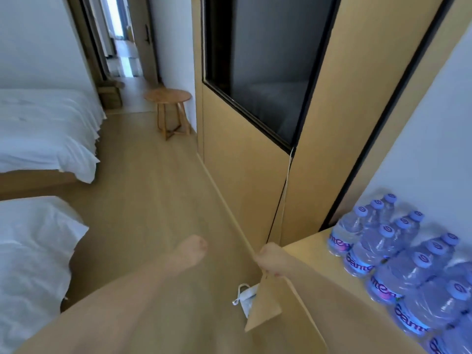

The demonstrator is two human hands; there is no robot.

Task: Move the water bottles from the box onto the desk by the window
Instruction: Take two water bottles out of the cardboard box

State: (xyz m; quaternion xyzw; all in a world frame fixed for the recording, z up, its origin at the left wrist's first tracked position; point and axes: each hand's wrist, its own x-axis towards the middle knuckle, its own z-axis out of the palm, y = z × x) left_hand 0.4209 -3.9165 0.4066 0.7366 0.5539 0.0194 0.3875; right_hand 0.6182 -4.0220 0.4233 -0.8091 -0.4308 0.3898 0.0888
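Several clear water bottles (398, 259) with lilac caps and blue labels stand packed together on the tan desk (329, 300) at the lower right, against a white wall. My right hand (271, 259) is a closed fist at the desk's near corner, left of the bottles and apart from them. It grips the top corner of a flat tan cardboard piece (264, 307) that hangs below it. My left hand (191, 251) reaches out over the wooden floor with its fingers curled and nothing visible in it.
Two white beds (43, 139) fill the left side. A round wooden stool (168, 98) stands ahead beside a tan partition with a dark glass panel (265, 72). A brown box (110, 96) sits by the doorway. A white bag (242, 297) lies on the floor under the desk corner.
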